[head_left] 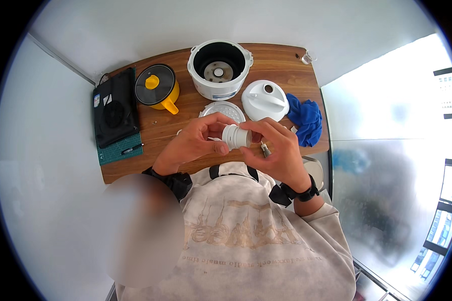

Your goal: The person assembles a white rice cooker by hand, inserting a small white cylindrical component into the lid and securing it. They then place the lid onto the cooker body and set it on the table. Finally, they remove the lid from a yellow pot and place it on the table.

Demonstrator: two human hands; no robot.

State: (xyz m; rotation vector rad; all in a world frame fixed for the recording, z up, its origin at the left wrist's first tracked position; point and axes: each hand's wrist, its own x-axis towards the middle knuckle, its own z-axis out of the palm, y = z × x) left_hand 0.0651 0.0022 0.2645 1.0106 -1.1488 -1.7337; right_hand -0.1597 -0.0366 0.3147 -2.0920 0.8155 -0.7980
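Observation:
Between my two hands is a white round plastic piece with ridged rings (236,137), which looks like a rice cooker's steam valve. My left hand (193,142) grips its left end with thumb and fingers. At the other end, my right hand (278,150) has its thumb and fingers closed around the smooth rim. Just beyond my hands lies a white disc with small holes (225,109), partly covered by my left fingers. A small metal-tipped piece (265,149) shows beside my right palm, partly hidden.
On the wooden table (276,62) stands an open white rice cooker body (220,90) at the far middle. Its domed white lid (265,103) is to the right, near a blue cloth (306,120). Leftward are a yellow pot (166,102), a black flat case (114,113) and a green mat (118,153).

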